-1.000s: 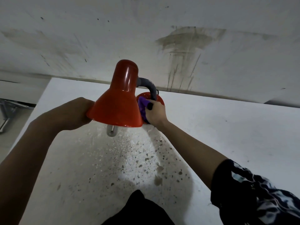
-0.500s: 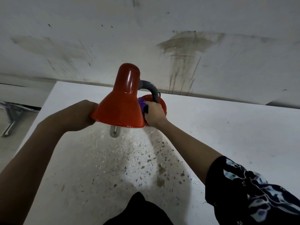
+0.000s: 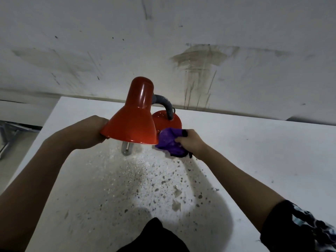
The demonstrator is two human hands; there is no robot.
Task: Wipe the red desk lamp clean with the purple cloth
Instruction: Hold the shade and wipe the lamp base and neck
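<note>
Head view: the red desk lamp (image 3: 134, 120) stands at the far middle of the white table (image 3: 254, 151). Its cone shade's long axis runs from the narrow closed cap, far and high, to the wide mouth tipped near and down, where the bulb (image 3: 127, 149) pokes out. A grey gooseneck (image 3: 166, 104) arches from the cap's right side down into the round red base (image 3: 167, 119), which sits just beside the table's far edge along the stained wall (image 3: 181, 42). The left hand (image 3: 89, 131) grips the shade's left rim, fingers curled around it. The right hand (image 3: 190, 142) clutches the bunched purple cloth (image 3: 169, 140), which touches the shade's lower right rim in front of the base. White tabletop spreads wide to the right; the left edge slants close beside the left forearm, and dark specks litter the near surface.
</note>
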